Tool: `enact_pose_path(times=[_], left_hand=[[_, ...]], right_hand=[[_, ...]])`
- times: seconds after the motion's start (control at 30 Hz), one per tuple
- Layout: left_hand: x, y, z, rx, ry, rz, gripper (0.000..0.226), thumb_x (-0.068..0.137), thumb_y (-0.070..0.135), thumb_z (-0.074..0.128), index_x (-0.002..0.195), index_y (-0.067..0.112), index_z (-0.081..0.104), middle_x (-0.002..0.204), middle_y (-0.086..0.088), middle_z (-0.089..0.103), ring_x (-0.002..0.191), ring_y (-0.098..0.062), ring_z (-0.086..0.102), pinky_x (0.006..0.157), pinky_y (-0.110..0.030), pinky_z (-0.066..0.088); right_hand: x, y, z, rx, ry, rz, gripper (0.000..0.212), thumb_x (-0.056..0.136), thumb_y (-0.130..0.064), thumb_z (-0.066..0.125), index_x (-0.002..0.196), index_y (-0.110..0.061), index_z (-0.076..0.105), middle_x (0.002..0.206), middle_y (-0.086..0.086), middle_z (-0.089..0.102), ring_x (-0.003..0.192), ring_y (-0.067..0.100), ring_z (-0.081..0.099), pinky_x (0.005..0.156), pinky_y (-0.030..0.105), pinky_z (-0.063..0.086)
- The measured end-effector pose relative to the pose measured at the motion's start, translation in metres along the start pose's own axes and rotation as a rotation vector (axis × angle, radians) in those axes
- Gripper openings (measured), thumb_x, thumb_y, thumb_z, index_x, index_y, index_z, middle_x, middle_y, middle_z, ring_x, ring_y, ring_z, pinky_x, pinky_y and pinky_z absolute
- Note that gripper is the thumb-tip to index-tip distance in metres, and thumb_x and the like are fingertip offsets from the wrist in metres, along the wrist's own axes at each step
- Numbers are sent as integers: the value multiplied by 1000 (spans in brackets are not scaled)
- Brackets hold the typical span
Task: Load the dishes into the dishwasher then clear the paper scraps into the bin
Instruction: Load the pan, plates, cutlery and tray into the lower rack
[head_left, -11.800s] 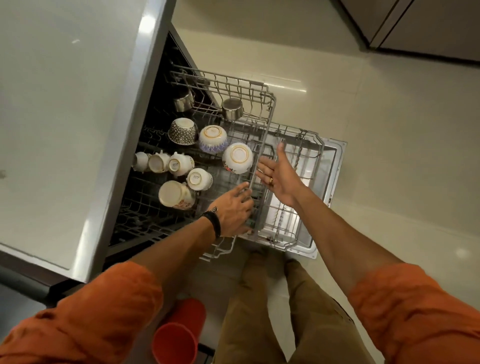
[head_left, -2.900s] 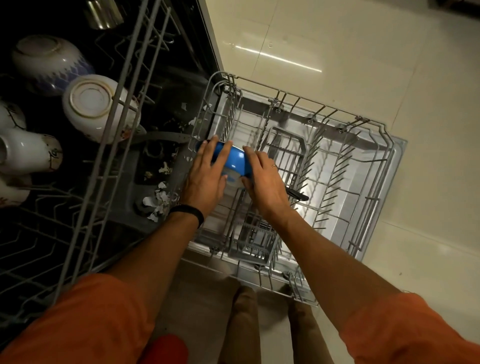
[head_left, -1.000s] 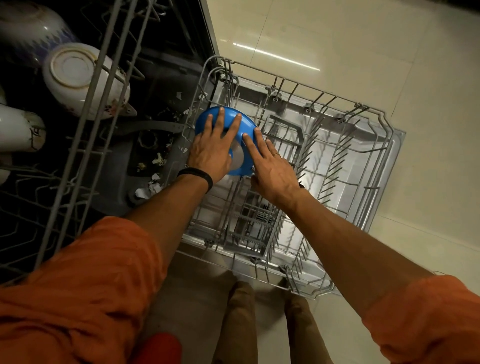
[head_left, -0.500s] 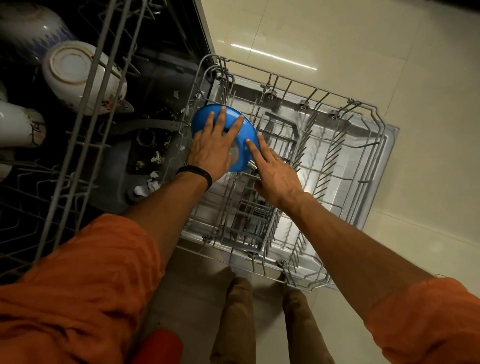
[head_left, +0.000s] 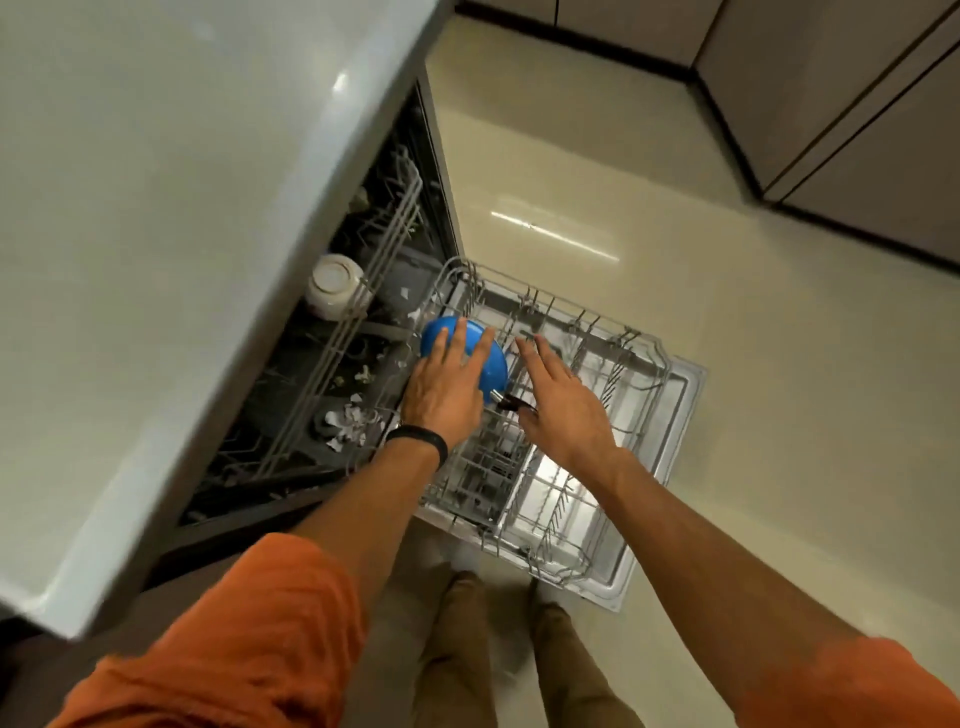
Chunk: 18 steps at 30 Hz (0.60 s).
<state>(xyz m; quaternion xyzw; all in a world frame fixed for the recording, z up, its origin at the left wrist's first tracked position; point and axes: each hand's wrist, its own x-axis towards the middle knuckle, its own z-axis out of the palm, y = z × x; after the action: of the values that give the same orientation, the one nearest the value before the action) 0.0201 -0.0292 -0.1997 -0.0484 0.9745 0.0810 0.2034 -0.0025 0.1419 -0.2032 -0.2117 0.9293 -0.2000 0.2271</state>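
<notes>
Resting in rack: blue bowl (head_left: 493, 371), at the back left corner of the lower rack (head_left: 662, 364).
Left hand (head_left: 444, 395): fingers straight, lying flat on the bowl.
Right hand (head_left: 563, 410): fingers spread, holding nothing, just beside the bowl.
Paper scraps (head_left: 348, 421): on the dishwasher floor, left of the rack.

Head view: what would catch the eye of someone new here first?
The bright blue bowl stands out in the pulled-out lower rack, at its end nearest the machine, with the left hand resting flat on it and the right hand open beside it. Next come the white paper scraps on the dark dishwasher floor, left of the rack.
</notes>
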Motion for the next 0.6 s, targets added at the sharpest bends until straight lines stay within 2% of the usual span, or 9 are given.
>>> enact_pose_path(times=[0.13, 0.3, 0.47, 0.6], left_hand=[[-69, 21, -64, -30, 22, -17, 82, 100, 25, 56, 163, 28, 4, 170, -8, 2, 156, -29, 9, 120, -48, 31], [-150, 34, -131, -53, 190, -42, 74, 102, 27, 48, 162, 27, 5, 171, -4, 5, 156, -25, 10, 120, -49, 30], [-209, 20, -171, -43, 399, -112, 70, 103, 33, 45, 163, 29, 9, 170, -1, 9, 156, -23, 11, 120, -46, 29], [-265, -15, -187, -85, 563, -242, 63, 106, 42, 41, 162, 29, 16, 169, -4, 16, 153, -28, 20, 116, -48, 34]], right_hand=[[-56, -37, -62, 77, 22, -27, 92, 95, -22, 64, 163, -31, 2, 171, -2, 1, 140, 27, 47, 91, 41, 57], [-105, -84, -123, 136, 114, -118, 89, 96, -24, 64, 162, -33, 6, 171, -6, 6, 151, 19, 29, 110, 39, 43], [-131, -135, -164, 123, 162, -270, 84, 95, -26, 63, 162, -30, 13, 169, -3, 18, 144, 24, 42, 105, 40, 47], [-145, -198, -178, 101, 154, -448, 82, 96, -25, 65, 162, -31, 15, 168, -2, 24, 138, 26, 48, 101, 42, 53]])
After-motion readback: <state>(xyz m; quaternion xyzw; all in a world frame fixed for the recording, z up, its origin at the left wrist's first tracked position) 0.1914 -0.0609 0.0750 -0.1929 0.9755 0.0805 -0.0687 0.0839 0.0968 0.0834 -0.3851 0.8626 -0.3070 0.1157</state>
